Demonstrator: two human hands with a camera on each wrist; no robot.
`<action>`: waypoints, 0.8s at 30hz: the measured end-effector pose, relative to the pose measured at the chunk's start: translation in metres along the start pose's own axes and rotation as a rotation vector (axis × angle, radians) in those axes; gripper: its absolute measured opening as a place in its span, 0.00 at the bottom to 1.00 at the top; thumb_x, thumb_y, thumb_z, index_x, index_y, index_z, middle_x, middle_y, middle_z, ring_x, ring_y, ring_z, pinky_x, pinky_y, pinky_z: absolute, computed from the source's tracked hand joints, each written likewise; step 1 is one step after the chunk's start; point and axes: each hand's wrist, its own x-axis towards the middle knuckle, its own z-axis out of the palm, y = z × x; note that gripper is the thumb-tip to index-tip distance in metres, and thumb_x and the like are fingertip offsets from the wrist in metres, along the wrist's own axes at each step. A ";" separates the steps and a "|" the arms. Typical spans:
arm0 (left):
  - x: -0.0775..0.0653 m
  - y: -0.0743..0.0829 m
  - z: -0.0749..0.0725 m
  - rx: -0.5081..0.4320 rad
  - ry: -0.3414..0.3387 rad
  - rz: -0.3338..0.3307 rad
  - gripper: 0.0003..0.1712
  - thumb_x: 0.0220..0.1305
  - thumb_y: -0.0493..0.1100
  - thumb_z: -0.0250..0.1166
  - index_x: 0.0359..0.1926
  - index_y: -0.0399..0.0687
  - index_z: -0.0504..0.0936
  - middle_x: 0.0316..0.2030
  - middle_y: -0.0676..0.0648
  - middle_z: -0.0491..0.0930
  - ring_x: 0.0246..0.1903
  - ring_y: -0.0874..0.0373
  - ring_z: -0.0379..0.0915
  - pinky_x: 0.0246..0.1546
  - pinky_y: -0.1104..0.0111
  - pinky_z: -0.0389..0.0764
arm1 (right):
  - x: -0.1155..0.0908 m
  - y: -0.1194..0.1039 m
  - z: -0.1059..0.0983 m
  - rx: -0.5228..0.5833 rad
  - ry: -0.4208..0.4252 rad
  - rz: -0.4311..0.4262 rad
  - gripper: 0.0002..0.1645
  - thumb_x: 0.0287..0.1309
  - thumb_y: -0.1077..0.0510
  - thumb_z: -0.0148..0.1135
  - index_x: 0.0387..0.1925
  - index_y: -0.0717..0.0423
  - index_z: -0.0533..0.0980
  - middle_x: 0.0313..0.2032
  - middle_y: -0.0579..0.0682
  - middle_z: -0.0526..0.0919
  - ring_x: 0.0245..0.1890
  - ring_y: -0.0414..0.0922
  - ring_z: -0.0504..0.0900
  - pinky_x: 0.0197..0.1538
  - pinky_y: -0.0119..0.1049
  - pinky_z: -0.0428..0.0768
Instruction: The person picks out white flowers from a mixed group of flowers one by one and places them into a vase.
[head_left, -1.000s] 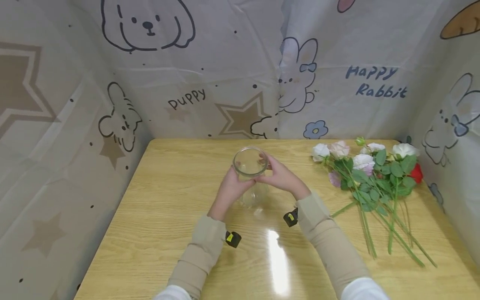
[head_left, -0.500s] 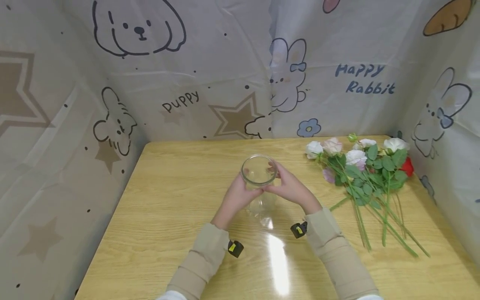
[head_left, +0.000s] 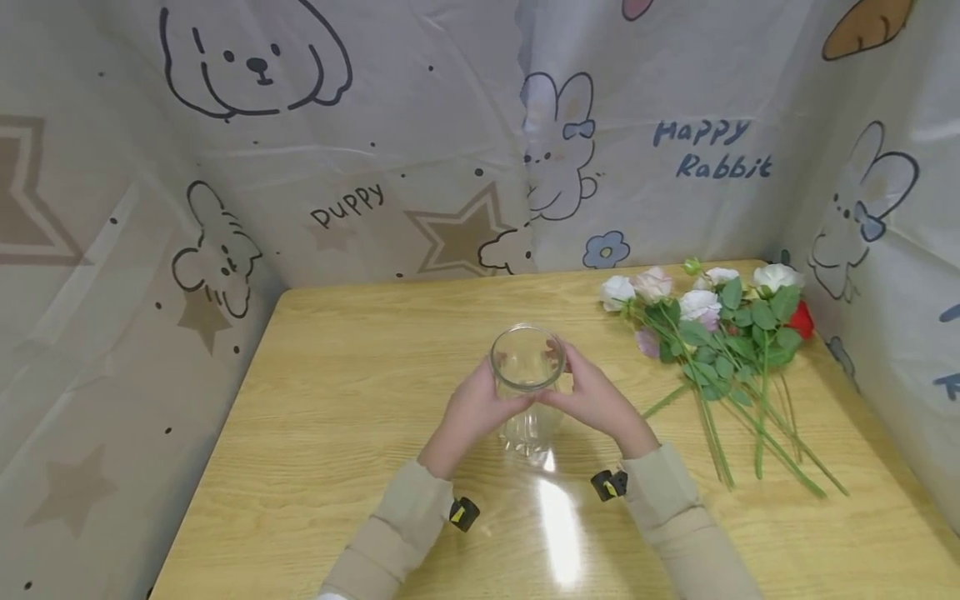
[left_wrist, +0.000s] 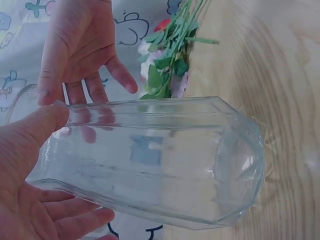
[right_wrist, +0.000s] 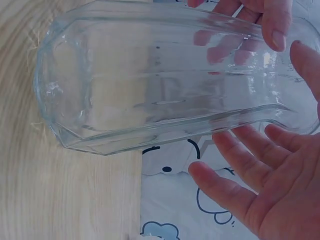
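A clear glass vase (head_left: 528,421) stands upright near the middle of the wooden table (head_left: 337,392), its faceted base at the tabletop. My left hand (head_left: 474,403) holds its left side just below the round rim. On the opposite side my right hand (head_left: 597,400) holds it at the same height. The thumbs come close together at the front of the glass. In the left wrist view, the vase (left_wrist: 150,165) lies between both hands, with fingers spread round its upper part. Through the glass in the right wrist view, fingertips of the left hand (right_wrist: 240,10) show.
Artificial roses (head_left: 701,307), white, pink and red, lie in a loose pile at the table's right, their green stems (head_left: 780,442) pointing toward the front. A printed cloth (head_left: 420,125) hangs behind and along both sides of the table.
Both hands have brought the vase toward the front of the table and a little to the right. The head view has shifted slightly. The roses lie as before.
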 end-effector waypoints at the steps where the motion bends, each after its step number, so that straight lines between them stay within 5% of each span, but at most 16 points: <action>1: -0.002 0.000 0.000 0.006 0.003 0.001 0.50 0.46 0.59 0.68 0.67 0.57 0.53 0.60 0.47 0.65 0.56 0.49 0.63 0.52 0.50 0.67 | -0.002 -0.001 0.000 0.000 0.001 -0.003 0.52 0.47 0.44 0.65 0.67 0.52 0.48 0.63 0.58 0.58 0.57 0.57 0.65 0.53 0.61 0.65; 13: -0.015 0.003 0.001 0.061 -0.017 0.017 0.49 0.44 0.52 0.71 0.65 0.49 0.56 0.57 0.44 0.68 0.54 0.48 0.66 0.51 0.52 0.69 | -0.021 0.002 -0.001 0.007 -0.024 -0.040 0.48 0.50 0.52 0.64 0.67 0.56 0.50 0.60 0.61 0.62 0.53 0.60 0.67 0.45 0.60 0.72; 24: -0.016 0.002 0.006 0.070 -0.012 -0.001 0.48 0.44 0.54 0.71 0.64 0.47 0.58 0.56 0.43 0.69 0.53 0.49 0.67 0.51 0.55 0.70 | -0.030 0.026 -0.015 -0.030 -0.003 0.074 0.41 0.53 0.54 0.62 0.64 0.60 0.54 0.58 0.62 0.65 0.53 0.61 0.68 0.47 0.57 0.73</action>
